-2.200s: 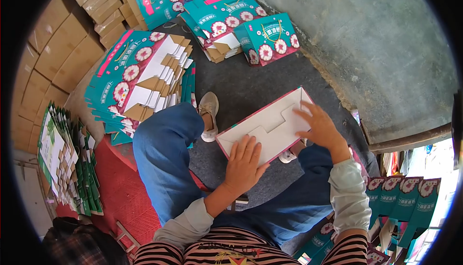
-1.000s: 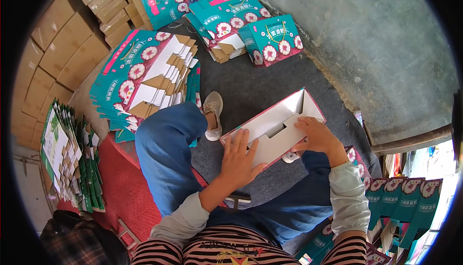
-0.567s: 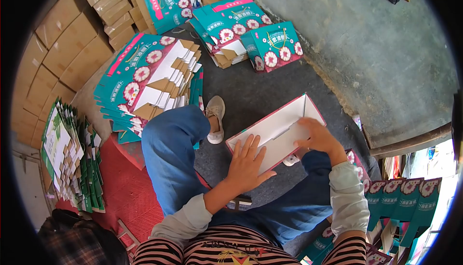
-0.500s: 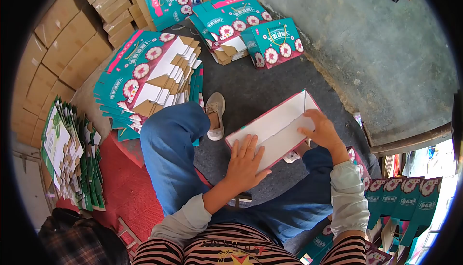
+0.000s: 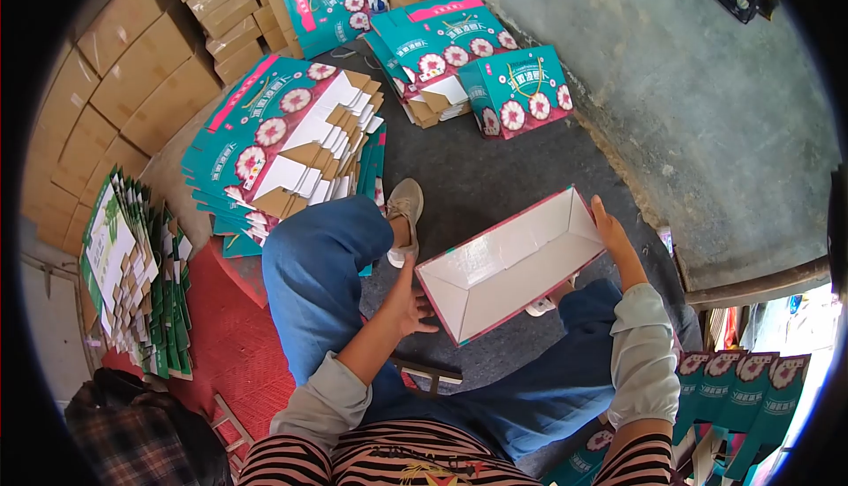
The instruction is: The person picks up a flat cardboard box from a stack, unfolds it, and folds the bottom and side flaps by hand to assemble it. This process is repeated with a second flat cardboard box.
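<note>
Between my knees is an open carton (image 5: 517, 265), its white inside facing up and its thin pink-red rim showing. My left hand (image 5: 405, 307) is at the carton's left end, fingers along the outside and thumb pointing toward the near corner. At the opposite end, my right hand (image 5: 618, 237) lies along the outer wall with its fingertips near the far corner. The carton is held between the two hands, tilted with its right end farther from me. Its outer faces are mostly hidden.
A stack of flat teal cartons (image 5: 265, 132) lies beyond my left knee. More teal cartons (image 5: 442, 44) and a standing handled carton (image 5: 519, 93) are farther back. Brown boxes (image 5: 132, 62) line the left, green-white cartons (image 5: 132, 274) lean below them. A concrete wall (image 5: 689, 132) bounds the right.
Both hands have moved from inside the carton to its outer ends. The carton has shifted slightly down and right, and its inner flaps now appear flat and spread to the corners.
</note>
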Tool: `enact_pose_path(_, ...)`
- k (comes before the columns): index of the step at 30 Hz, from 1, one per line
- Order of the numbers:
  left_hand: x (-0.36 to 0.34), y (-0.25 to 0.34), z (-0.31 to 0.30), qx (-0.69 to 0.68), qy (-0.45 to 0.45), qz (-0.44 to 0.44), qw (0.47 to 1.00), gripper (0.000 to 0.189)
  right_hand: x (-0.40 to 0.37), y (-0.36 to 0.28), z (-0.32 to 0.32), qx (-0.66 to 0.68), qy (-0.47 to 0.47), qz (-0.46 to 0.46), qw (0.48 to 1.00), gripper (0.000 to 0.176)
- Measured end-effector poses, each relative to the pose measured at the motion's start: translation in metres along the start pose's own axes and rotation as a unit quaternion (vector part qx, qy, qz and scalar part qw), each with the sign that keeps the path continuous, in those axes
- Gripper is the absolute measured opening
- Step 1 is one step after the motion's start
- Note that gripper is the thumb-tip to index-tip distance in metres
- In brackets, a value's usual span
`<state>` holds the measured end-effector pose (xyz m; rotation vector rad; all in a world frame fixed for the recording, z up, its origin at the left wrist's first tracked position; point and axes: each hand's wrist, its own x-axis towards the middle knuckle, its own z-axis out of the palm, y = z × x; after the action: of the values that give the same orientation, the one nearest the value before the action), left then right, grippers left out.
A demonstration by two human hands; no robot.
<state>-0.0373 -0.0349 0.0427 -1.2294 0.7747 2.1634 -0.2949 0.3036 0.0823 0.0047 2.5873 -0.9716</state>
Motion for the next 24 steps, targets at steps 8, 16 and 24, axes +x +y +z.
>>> enact_pose_path(8, -0.057, -0.006, 0.044, 0.13, -0.09, 0.254, 0.954, 0.068, -0.041, -0.027, -0.049, 0.232, -0.013, 0.049, 0.971, 0.083)
enact_pose_path(16, -0.06, -0.025, 0.038, 0.361, 0.009, 0.738, 0.57, 0.073, -0.059, -0.021, -0.059, 0.433, -0.034, -0.082, 0.897, 0.062)
enact_pose_path(24, -0.03, -0.028, 0.005, 0.107, 0.036, 0.453, 0.884, 0.061, -0.02, 0.017, -0.032, 0.418, -0.118, -0.041, 0.9, 0.058)
